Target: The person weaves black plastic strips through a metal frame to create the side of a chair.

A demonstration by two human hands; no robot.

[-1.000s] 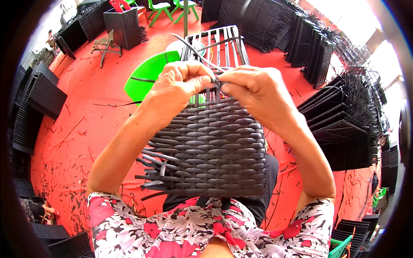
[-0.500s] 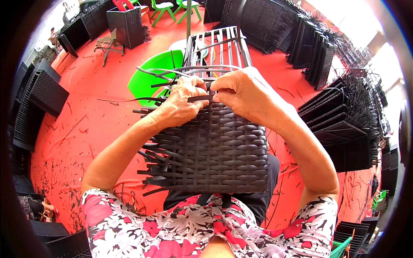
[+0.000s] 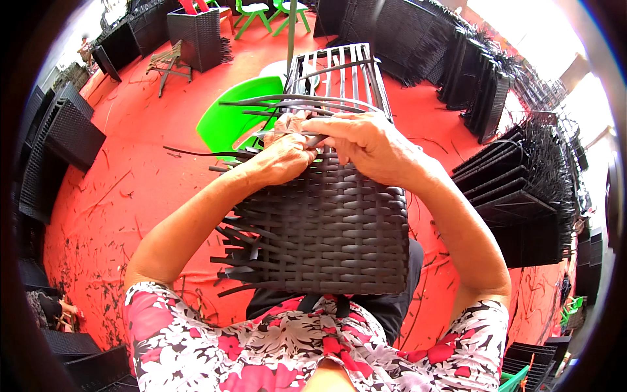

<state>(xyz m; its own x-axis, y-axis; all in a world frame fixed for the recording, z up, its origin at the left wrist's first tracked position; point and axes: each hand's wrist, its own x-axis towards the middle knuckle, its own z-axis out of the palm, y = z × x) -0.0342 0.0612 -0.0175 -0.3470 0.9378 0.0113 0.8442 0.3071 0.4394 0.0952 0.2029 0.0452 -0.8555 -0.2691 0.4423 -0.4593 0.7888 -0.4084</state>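
Note:
A dark woven panel (image 3: 326, 228) of flat plastic strips rests over my lap, its near part densely woven. Loose strip ends (image 3: 241, 258) jut from its left side. Its far part is a bare slatted frame (image 3: 339, 62), crossed by several long loose strips (image 3: 300, 101). At the edge of the weave my left hand (image 3: 285, 157) has its fingers bent round a dark strip. My right hand (image 3: 375, 147) meets it there, index finger stretched across toward the left fingers and the others curled at the strip. The fingertips partly hide the strip.
A green plastic chair (image 3: 228, 111) stands just past the panel on the red floor (image 3: 157, 150), which is strewn with strip scraps. Stacked black woven panels (image 3: 522, 189) stand at the right, with more (image 3: 65, 130) at the left. A small folding stool (image 3: 170, 65) is farther off.
My right index finger has stretched out leftward over the left fingers. My left hand has turned slightly, and the short strip that lay across between the hands is now mostly covered.

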